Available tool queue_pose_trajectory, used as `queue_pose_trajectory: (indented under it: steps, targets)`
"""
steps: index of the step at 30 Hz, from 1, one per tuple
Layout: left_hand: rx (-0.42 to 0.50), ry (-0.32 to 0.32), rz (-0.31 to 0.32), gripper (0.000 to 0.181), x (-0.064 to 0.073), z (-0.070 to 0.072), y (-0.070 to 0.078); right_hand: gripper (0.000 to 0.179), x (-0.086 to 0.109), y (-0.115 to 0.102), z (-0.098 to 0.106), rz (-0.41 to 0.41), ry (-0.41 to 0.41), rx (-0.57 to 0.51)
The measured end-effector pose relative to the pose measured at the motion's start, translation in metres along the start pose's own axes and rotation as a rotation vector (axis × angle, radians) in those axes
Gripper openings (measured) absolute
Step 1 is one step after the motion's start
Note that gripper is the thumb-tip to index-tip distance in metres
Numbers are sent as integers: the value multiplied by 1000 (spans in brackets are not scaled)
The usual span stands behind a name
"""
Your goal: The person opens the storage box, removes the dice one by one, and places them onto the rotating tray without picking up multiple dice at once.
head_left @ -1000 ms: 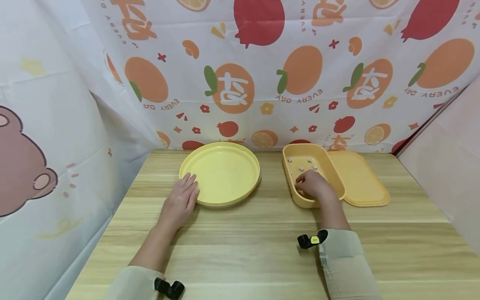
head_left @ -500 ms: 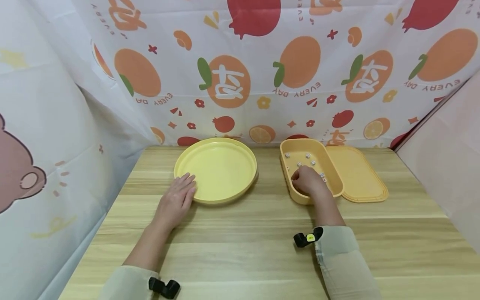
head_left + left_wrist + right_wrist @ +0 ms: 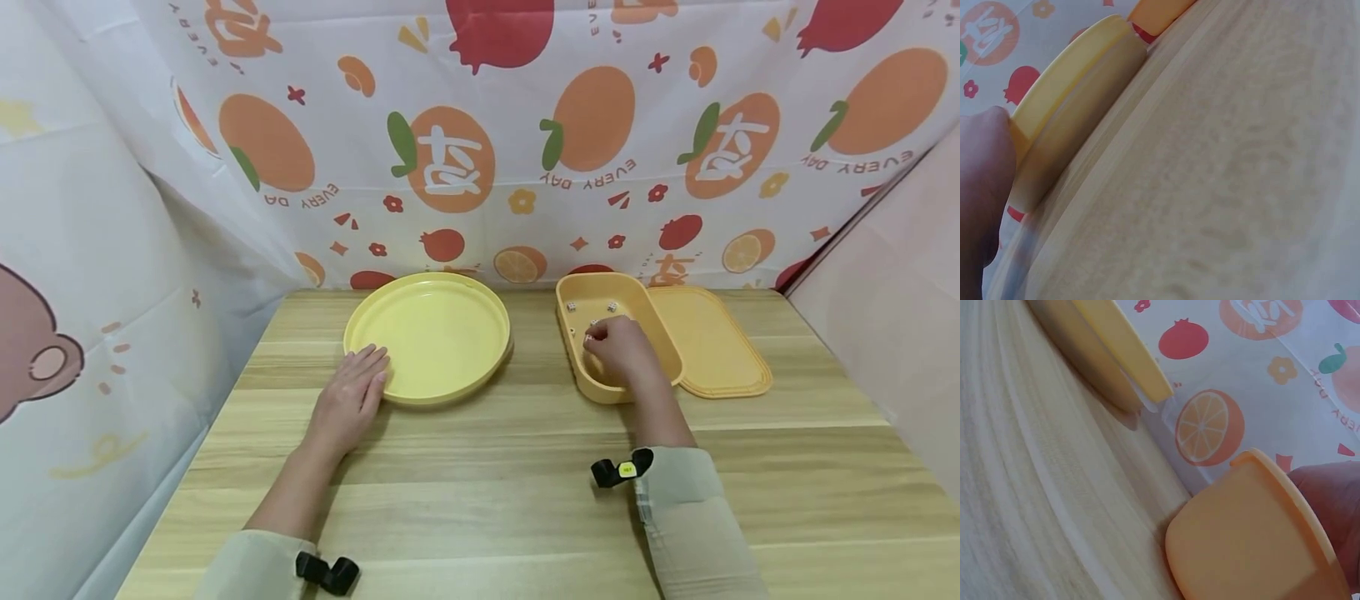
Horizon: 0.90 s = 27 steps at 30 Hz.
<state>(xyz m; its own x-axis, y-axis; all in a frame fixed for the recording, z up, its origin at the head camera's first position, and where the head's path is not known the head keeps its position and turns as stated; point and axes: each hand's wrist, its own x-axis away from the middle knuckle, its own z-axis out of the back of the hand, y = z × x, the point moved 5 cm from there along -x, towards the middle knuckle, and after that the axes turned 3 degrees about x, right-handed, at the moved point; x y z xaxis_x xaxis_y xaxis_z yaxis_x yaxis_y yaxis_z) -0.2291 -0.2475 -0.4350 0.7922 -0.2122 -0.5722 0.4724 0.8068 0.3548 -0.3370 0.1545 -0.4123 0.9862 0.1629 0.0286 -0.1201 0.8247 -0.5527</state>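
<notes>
In the head view my left hand (image 3: 349, 400) rests with straight fingers on the near left rim of a round yellow tray (image 3: 427, 333). The left wrist view shows the thumb side of that hand against the tray's deep side wall (image 3: 1079, 100). My right hand (image 3: 621, 346) reaches into an orange rectangular box (image 3: 660, 333), thumb and fingertips pinching a small white die (image 3: 588, 339). Several more dice, such as a die (image 3: 612, 307) at the far end, lie on the box floor. In the right wrist view the box wall (image 3: 1247, 544) hides the fingertips.
A flat orange lid (image 3: 716, 346) lies against the right side of the box. The wooden table (image 3: 480, 492) ends at a fruit-printed curtain (image 3: 517, 200) close behind the tray and box. White cloth hangs at both sides.
My right hand has risen slightly from the box floor, a die now showing at its fingertips. The left hand stays on the tray rim. The head view has shifted a little.
</notes>
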Motion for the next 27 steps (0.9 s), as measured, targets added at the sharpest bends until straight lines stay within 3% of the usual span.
queue_pose_trajectory:
  steps: [6, 11, 14, 21, 27]
  targets:
    - [-2, 0, 5, 32, 1, 2, -1, 27, 1, -13, 10, 94, 172, -69]
    - [0, -8, 4, 33, 2, 3, 0, 22, 10, -37, 11, 229, 337, -170]
    - [3, -7, 5, 33, 2, 3, 0, 19, 14, -58, 4, 323, 385, -255]
    - [2, -2, 0, 32, 0, 2, 2, 16, 13, -109, -34, 438, 310, -403]
    - [3, 11, -8, 31, -1, 4, 3, 20, 16, -147, -71, 502, 112, -320]
